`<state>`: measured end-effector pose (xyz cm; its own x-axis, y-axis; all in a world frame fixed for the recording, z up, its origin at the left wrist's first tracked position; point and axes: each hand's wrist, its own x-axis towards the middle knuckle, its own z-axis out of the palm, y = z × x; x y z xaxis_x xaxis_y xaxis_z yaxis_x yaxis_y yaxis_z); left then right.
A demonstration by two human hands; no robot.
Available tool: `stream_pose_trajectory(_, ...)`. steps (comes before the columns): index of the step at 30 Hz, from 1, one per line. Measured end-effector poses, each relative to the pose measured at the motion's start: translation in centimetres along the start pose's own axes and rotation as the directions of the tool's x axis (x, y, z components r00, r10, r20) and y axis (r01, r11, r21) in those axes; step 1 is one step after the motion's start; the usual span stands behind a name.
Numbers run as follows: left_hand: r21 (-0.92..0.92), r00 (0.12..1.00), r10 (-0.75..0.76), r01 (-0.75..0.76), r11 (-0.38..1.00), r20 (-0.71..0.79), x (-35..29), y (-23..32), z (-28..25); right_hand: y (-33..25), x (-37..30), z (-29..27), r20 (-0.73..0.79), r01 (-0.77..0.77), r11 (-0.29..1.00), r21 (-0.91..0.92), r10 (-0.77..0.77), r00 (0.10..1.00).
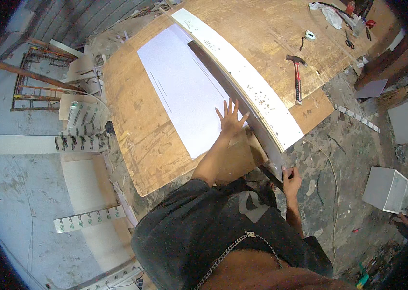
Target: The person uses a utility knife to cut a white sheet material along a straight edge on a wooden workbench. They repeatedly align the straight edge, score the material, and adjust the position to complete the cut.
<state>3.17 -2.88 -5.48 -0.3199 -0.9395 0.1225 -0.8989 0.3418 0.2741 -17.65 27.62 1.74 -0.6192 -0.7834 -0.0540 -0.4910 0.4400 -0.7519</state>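
A flat white sheet [180, 87] with several thin dark lines lies on a large plywood worktop [136, 159]. My left hand [231, 121] rests on the sheet's right side with its fingers spread flat, the fingertips close to a long dark grey straight bar [233, 92]. My right hand [291, 182] is closed on the bar's near end, which sticks out past the worktop's near edge. Right along the bar lies a long white board [242, 72] with dark specks on top and light edges. What lies under the board is hidden.
To the right on the worktop are a hammer [297, 79] with a red-and-black handle, a tape measure [309, 36] and scissors [349, 42]. A white box [390, 189] stands on the floor at right, with another person's hand [401, 219] beside it. A cable [335, 193] crosses the floor.
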Motion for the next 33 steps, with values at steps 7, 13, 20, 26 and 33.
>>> stream_pose_trajectory(7, -0.038, 0.998, -0.060, 0.060, 0.997, 0.010, 0.4, 0.5, -0.5, -2.2, 0.2, -0.9, -0.035, -0.050, 0.996, -0.071, 0.047, 0.998)
stream_pose_trajectory(13, -0.016, 0.966, -0.134, 0.141, 0.990, 0.223, 1.7, 1.0, -3.0, -4.2, 0.2, -2.2, 0.024, -0.072, 0.996, -0.058, 0.073, 0.997)
stream_pose_trajectory(20, 0.004, 0.962, -0.097, 0.099, 0.995, 0.256, 2.0, 0.9, -4.2, -3.8, 0.1, -1.9, -0.021, 0.140, 0.986, -0.096, -0.143, 0.990)
stream_pose_trajectory(26, -0.004, 0.947, -0.119, 0.125, 0.992, 0.299, 2.9, 0.4, -4.3, -7.2, 0.4, -4.3, 0.203, 0.221, 0.948, -0.229, -0.176, 0.963)
stream_pose_trajectory(33, 0.064, 0.957, -0.102, 0.088, 0.994, 0.272, 3.0, 0.2, -4.4, -7.9, 2.1, -4.8, 0.317, 0.306, 0.884, -0.353, -0.195, 0.928)
